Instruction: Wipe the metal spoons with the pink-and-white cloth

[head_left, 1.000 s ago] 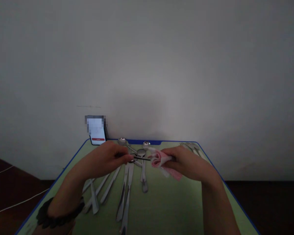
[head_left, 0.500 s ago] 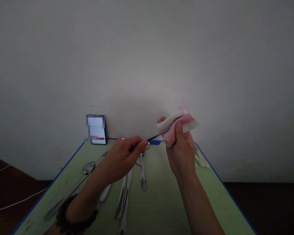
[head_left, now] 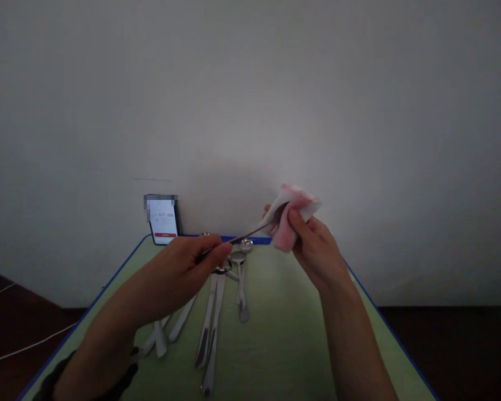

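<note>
My left hand is closed around the handle of a metal spoon, which slants up to the right over the table's far edge. A pink and white cloth wraps loosely about the spoon's far end, where part of a dark bowl shows between its folds. My right hand grips this cloth, thumb on the near side and some fingertips showing behind it. Below my hands, several spoons lie on the table, among them a small spoon and a long-handled one.
The green table has a blue edge and stands against a grey wall. A phone with a lit screen leans at the far left corner. White cables run over the dark floor on the left.
My left hand has moved left and slightly down, drawing the spoon outward. The cloth and my right hand have shifted a little left, and more of the spoon's bowl shows.
</note>
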Demonstrator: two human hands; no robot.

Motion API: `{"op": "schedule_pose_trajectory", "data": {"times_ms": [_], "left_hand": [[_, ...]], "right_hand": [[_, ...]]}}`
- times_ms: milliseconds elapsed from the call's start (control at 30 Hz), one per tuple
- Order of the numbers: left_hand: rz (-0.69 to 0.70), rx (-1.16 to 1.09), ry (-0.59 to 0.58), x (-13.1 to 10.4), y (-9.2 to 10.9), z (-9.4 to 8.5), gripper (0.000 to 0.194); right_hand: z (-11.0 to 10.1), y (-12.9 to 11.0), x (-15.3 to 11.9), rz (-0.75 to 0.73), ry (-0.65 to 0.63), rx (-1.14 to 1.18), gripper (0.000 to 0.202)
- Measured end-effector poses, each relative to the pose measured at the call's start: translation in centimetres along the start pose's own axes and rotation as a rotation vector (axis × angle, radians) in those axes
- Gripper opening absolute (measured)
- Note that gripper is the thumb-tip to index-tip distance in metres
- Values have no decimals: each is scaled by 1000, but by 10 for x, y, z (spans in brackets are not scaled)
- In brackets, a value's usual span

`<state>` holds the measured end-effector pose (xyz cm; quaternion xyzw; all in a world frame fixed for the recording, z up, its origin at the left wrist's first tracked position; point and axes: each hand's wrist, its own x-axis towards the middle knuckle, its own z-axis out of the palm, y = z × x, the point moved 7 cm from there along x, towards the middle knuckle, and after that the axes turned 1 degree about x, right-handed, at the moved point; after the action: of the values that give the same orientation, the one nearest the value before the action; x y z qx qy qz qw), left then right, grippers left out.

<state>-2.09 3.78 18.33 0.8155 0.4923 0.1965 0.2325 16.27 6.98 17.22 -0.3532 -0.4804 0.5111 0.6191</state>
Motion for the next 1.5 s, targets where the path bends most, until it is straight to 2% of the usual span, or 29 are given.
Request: {"op": "schedule_pose_trajectory", "data": {"times_ms": [100,167,300,400,533,600,767,900,1033,1233,1500], "left_hand": [[6,26,-39,-6,-5,-3,44],[31,47,-46,-5,-6,-3,45],[27,55,-60,2,-9,2,47],[9,6,-75,7,-12,8,47],[48,-99,-96,9,-3,21,46],[65,-128,-105,11,5,29,44],[74,-147,-113,21,9,42,44],[76,-106,-96,24,4,43,44],[86,-58,-128,19,3,39,42],[51,-11,-169,14,1,41,42],[76,-21,-185,22,2,58,44]], "right_hand": [[-7,-12,-7,-10,-159,-362,26],[-11,-17,-11,-49,-217,-534,27],[-13,-16,-10,-62,-183,-721,30],[-5,-13,-5,-81,-103,-640,37],[-3,-10,-3,-147,192,-448,45],[-2,-3,-4,-138,256,-355,46],[3,16,0,-63,221,-203,47],[3,25,1,54,170,-218,47],[1,30,1,172,89,-179,49],[-3,20,4,31,102,-48,50],[-2,30,6,55,93,78,40]]}}
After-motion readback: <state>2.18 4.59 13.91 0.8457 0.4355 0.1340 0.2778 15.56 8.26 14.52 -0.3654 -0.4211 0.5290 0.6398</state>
